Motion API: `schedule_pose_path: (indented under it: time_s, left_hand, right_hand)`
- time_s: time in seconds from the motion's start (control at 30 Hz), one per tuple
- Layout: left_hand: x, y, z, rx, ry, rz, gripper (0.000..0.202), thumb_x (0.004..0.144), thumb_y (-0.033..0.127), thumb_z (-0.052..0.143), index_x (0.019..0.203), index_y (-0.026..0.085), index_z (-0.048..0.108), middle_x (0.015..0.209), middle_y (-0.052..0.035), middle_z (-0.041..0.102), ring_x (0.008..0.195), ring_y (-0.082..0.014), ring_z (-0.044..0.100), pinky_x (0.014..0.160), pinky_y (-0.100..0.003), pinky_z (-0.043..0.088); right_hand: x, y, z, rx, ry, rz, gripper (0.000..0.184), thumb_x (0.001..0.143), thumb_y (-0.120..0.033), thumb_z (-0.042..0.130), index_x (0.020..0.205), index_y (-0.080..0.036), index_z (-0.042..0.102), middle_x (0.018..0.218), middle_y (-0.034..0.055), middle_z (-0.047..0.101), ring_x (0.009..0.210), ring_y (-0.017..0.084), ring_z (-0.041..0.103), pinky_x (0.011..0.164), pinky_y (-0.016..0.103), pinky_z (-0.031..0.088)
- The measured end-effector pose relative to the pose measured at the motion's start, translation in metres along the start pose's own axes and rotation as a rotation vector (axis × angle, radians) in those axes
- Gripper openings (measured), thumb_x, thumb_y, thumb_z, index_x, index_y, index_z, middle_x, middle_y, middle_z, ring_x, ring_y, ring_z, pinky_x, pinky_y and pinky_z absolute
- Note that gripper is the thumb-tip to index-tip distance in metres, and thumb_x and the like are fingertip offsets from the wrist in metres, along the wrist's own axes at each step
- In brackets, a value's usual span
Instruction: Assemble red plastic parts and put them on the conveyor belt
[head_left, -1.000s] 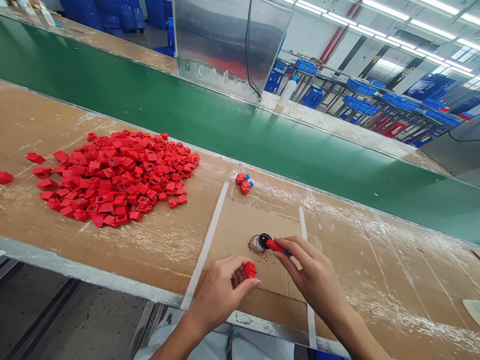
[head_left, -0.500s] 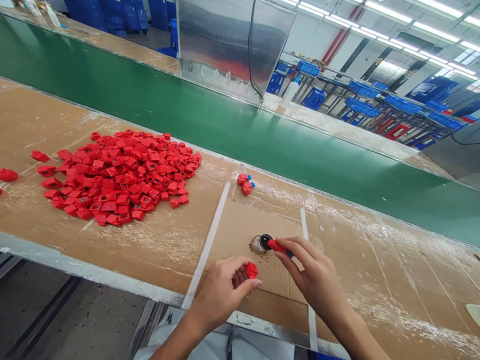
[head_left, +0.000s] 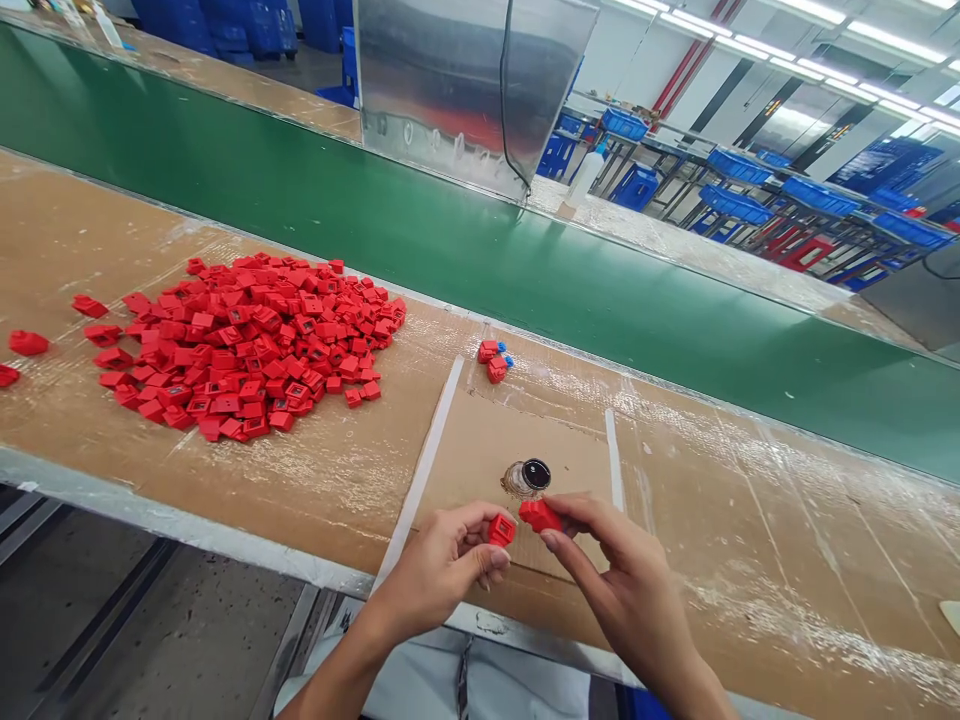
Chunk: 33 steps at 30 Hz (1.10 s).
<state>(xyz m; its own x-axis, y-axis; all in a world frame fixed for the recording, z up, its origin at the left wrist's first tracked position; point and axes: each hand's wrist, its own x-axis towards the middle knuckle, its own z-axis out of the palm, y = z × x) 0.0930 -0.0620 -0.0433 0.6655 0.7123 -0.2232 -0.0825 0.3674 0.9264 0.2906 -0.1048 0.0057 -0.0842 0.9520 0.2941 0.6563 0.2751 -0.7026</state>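
My left hand pinches a small red plastic block between thumb and fingers, its square opening facing right. Close beside it, my right hand grips another red plastic piece, whose near end is covered by my fingers. A narrow gap separates the two pieces. Just beyond them stands a small round jar with a black, shiny top surface; whether that is liquid or a lid I cannot tell. Dark specks lie on the cardboard sheet around the jar.
A large heap of red plastic blocks covers the table at left, with a few strays beside it. Two red pieces with blue ends lie behind the cardboard. Beyond runs a green conveyor belt, with a metal housing above it.
My right hand has drawn its red piece back from the jar's top towards the piece in my left hand. My left hand has shifted slightly and turned its block.
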Motion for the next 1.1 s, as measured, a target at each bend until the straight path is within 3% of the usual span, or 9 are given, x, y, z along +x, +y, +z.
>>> schedule_pose_path:
  time_s: [0.37,0.8,1.1]
  left_hand:
    - [-0.001,0.004,0.0,0.044,-0.026,-0.012,0.026,0.09,0.025,0.06,0.115,0.018,0.066,0.084,-0.0003,0.063,0.072,-0.0121,0.056,0.067,-0.023,0.046]
    - [-0.001,0.007,0.001,0.104,-0.028,0.008,0.019,0.091,0.022,0.055,0.105,0.015,0.065,0.081,-0.0006,0.063,0.071,-0.0123,0.056,0.066,-0.022,0.046]
    - [-0.003,0.011,-0.002,0.226,-0.09,-0.017,0.016,0.091,0.02,0.047,0.093,0.015,0.062,0.073,0.0007,0.056,0.064,-0.0117,0.053,0.058,-0.02,0.044]
  right_hand:
    - [-0.01,0.002,0.011,0.023,-0.023,0.006,0.016,0.097,-0.025,0.061,0.113,-0.026,0.062,0.097,-0.0013,0.067,0.082,0.011,0.063,0.074,0.021,0.05]
    - [-0.011,0.003,0.014,0.016,-0.093,-0.047,0.014,0.098,-0.018,0.058,0.109,-0.024,0.063,0.103,0.0021,0.064,0.091,0.012,0.062,0.08,0.021,0.049]
    - [-0.012,-0.001,0.019,-0.025,-0.201,-0.064,0.017,0.101,-0.015,0.047,0.107,-0.021,0.062,0.096,0.005,0.06,0.083,0.014,0.06,0.071,0.024,0.05]
